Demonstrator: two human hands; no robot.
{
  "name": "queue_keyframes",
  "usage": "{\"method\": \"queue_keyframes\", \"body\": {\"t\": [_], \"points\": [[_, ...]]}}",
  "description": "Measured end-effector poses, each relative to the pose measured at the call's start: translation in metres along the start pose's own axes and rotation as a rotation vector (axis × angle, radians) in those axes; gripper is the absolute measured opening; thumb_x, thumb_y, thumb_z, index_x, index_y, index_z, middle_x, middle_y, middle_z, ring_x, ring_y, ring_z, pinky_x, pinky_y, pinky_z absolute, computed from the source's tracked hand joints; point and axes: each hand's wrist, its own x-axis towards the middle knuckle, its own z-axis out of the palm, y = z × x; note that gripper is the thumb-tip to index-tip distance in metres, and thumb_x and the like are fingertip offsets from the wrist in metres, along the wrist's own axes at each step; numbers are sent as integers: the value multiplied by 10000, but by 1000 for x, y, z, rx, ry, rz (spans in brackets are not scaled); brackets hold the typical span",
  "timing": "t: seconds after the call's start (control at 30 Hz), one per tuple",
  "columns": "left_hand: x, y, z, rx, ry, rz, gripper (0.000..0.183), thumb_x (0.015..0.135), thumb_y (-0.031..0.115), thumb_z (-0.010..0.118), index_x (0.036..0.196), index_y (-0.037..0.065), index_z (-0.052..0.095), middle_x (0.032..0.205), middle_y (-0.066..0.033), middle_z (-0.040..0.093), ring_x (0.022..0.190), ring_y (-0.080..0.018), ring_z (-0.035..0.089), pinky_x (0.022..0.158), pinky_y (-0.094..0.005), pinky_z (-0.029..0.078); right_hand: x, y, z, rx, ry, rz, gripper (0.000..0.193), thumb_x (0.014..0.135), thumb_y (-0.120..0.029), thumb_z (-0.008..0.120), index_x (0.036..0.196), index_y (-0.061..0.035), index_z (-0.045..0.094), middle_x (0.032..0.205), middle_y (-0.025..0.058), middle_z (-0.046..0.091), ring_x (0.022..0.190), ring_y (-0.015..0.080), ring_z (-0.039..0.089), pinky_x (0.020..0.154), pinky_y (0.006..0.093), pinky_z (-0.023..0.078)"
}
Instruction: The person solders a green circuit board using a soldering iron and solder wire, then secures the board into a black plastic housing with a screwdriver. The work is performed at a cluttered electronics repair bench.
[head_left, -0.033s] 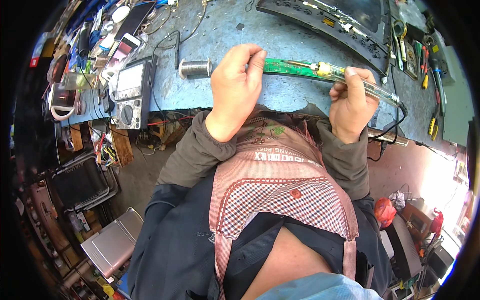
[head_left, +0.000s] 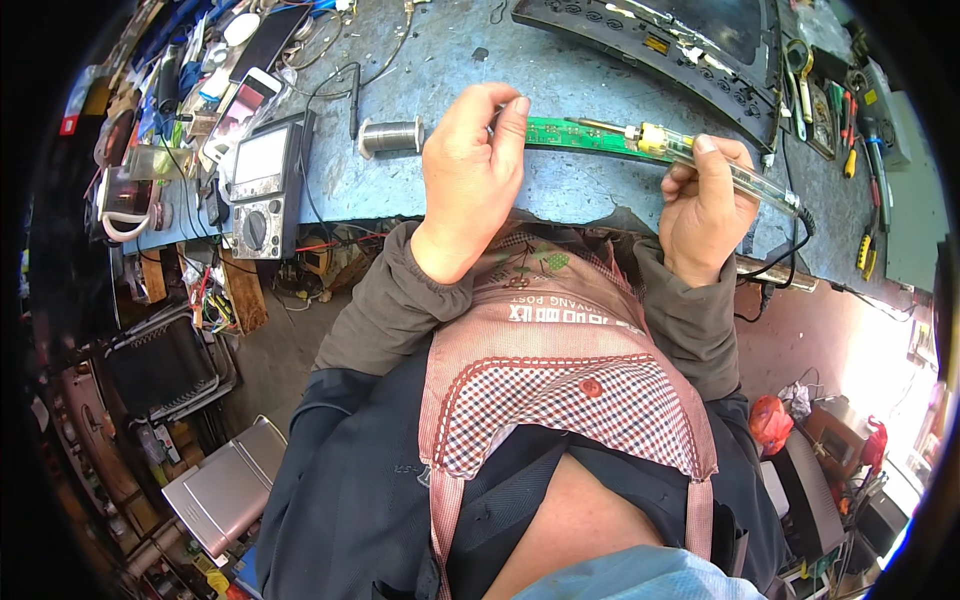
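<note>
Head view: the left hand (head_left: 470, 160) is closing thumb and forefinger in a pinch on the left end of the green circuit board (head_left: 575, 136), which is lying lengthwise between both hands above the blue workbench (head_left: 440, 60). The right hand (head_left: 708, 205) is curling thumb and fingers around the clear handle of the soldering iron (head_left: 735, 176), whose metal tip is pointing left along the board's upper edge; whether it is touching, I cannot tell. Doing this well probably means keeping that pinch firm, resting the wrists for steadiness, heating only one joint at a time, and keeping fingertips clear of the hot end. The black cable (head_left: 803, 228) is trailing behind the handle, so leaving it slack should help.
</note>
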Motion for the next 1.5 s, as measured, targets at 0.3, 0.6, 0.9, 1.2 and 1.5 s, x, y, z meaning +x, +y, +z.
{"method": "queue_keyframes", "body": {"t": [0.3, 0.6, 0.9, 1.2, 1.5], "points": [[5, 3, 8, 63, -43, 172, 60, 973, 3, 696, 989, 7, 639, 898, -165, 662, 742, -350, 647, 678, -418, 527, 11, -8, -15, -55, -21, 0, 137, 998, -136, 772, 997, -37, 677, 728, 53, 671, 570, 122, 603, 529, 259, 454], [-2, -1, 12, 148, -64, 189, 49, 944, 13, 758, 974, 19, 721, 904, -136, 701, 741, -288, 684, 652, -381, 539, 9, -7, -14, -146, -55, 24, 160, 998, -152, 783, 1008, -27, 684, 738, 52, 681, 582, 114, 612, 543, 250, 460], [-1, -5, 13, 127, -78, 153, 45, 956, 5, 756, 994, 4, 732, 905, -141, 710, 725, -253, 679, 654, -351, 534, 9, -8, -12, -193, -80, 31, 178, 1001, -168, 788, 1019, -23, 686, 752, 55, 693, 598, 112, 623, 555, 244, 465], [0, -6, 13, 96, -77, 130, 48, 946, 26, 757, 972, 17, 718, 906, -155, 704, 753, -327, 693, 663, -408, 550, 9, -9, -12, -192, -93, 48, 168, 1008, -160, 780, 1036, -23, 688, 766, 56, 702, 615, 110, 631, 564, 245, 468], [0, -8, 12, 119, -92, 158, 40, 951, 8, 762, 980, 8, 735, 891, -129, 702, 734, -250, 668, 657, -356, 524, 9, -7, -12, -175, -98, 40, 167, 1003, -151, 787, 1037, -21, 688, 764, 49, 701, 611, 105, 628, 565, 242, 470]]}}
